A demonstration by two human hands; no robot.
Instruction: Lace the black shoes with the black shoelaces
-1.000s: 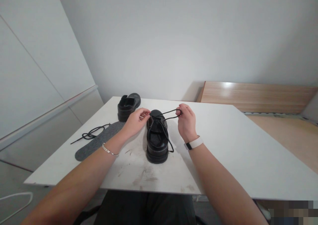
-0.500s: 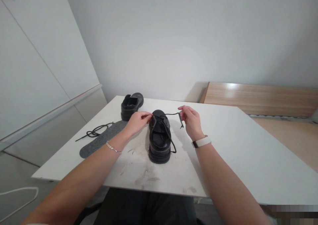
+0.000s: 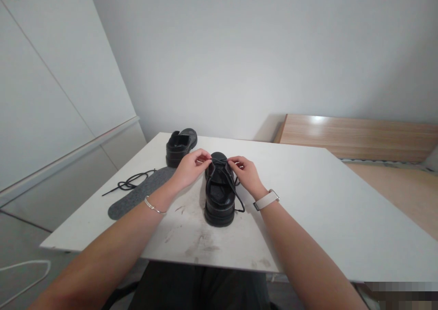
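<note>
Right hand [image 3: 248, 177] has moved inward, pinching lace [image 3: 222, 160]; left hand [image 3: 189, 168] pinches shoe [image 3: 220, 205].

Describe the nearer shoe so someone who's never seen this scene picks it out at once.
On the white table, look between the left hand and right hand. The black shoe there stands upright, heel toward the viewer. A black lace hangs down its right side; the other shoe, farther back to the left, shows none.
</note>
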